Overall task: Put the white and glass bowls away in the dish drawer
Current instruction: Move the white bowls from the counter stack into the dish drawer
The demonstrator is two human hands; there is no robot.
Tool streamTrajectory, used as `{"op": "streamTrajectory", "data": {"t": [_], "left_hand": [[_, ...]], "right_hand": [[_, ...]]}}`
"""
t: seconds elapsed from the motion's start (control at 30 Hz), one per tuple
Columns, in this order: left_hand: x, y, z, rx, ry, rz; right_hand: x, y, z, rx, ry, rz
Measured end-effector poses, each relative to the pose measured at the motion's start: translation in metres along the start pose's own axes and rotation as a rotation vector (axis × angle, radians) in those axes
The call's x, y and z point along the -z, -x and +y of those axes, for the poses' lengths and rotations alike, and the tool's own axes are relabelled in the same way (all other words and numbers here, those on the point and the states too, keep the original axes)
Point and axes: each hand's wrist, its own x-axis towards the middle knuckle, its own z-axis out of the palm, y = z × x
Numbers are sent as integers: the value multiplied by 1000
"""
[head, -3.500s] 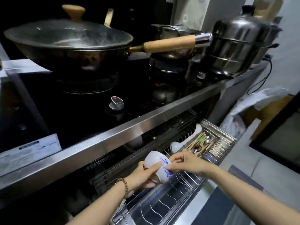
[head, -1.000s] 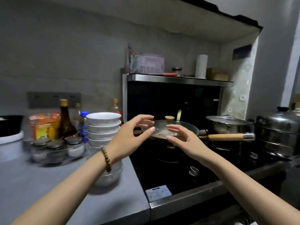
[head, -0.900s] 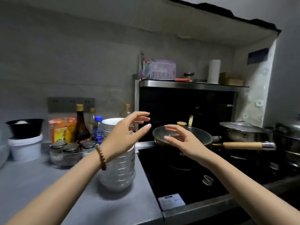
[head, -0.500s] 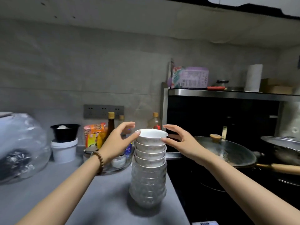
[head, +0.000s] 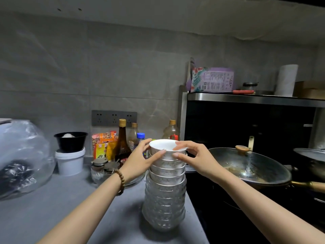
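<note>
A tall stack of bowls point(head: 165, 194) stands on the grey counter point(head: 52, 213), with white bowls on top and several glass bowls beneath. The top white bowl point(head: 166, 147) is gripped from both sides: my left hand point(head: 140, 161) wraps its left rim and wall, and my right hand point(head: 191, 159) holds its right rim with a thumb over the edge. The bowl sits at the top of the stack; I cannot tell whether it has lifted clear. The dish drawer is out of view.
A lidded wok point(head: 249, 166) sits on the black stove to the right. Behind the stack are sauce bottles point(head: 122, 138), spice jars point(head: 100, 166), a white tub with a black bowl on it point(head: 70, 155) and a plastic bag point(head: 19, 159) at the left.
I looked up from the open drawer, where I placed a blue-patterned bowl, to the counter. Both hands reached the stack and closed on the top white bowl.
</note>
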Motion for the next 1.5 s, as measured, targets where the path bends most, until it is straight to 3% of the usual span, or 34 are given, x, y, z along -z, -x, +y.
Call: {"op": "streamTrajectory", "data": {"t": [0.47, 0.67, 0.87, 1.27, 1.37, 1.5], "left_hand": [[-12, 2, 44, -205, 164, 92], [-58, 26, 84, -280, 364, -60], [-147, 55, 97, -317, 445, -197], [-379, 140, 51, 153, 465, -684], [-421, 163, 22, 209, 434, -850], [-462, 181, -22, 344, 415, -933]], "right_hand": [[14, 2, -27, 135, -138, 166], [57, 50, -57, 73, -364, 215], [123, 145, -46, -42, -189, 204], [224, 346, 56, -538, 58, 126], [231, 388, 95, -667, 68, 66], [220, 423, 147, -774, 83, -2]]}}
